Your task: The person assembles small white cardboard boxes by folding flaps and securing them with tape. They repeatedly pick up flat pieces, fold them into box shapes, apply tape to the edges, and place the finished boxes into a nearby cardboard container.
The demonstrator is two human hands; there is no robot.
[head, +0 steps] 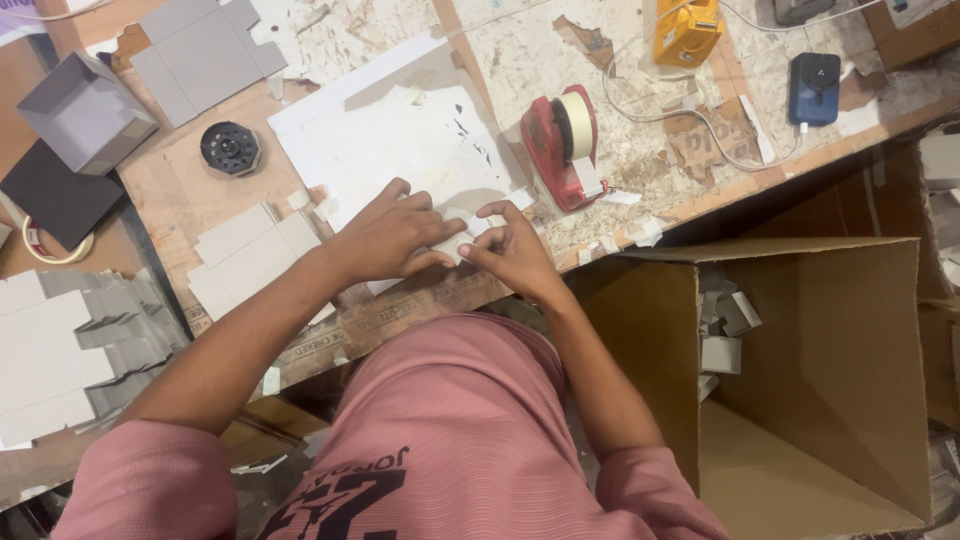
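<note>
My left hand [392,238] and my right hand [512,252] meet at the near edge of the workbench. Between their fingertips they pinch a small white card piece [463,242]. It lies at the lower corner of a large white sheet [400,130], and the fingers hide most of it. A red tape dispenser [565,148] with a roll of pale tape stands just beyond my right hand. Flat grey box blanks [248,255] lie directly left of my left hand.
An open brown carton [830,330] at the right holds several small white boxes [725,325]. A stack of grey blanks [60,350], a grey open box [85,110], a black square [55,195] and a black round disc [230,148] lie at the left. Yellow [688,30] and blue [815,88] devices with cables sit far right.
</note>
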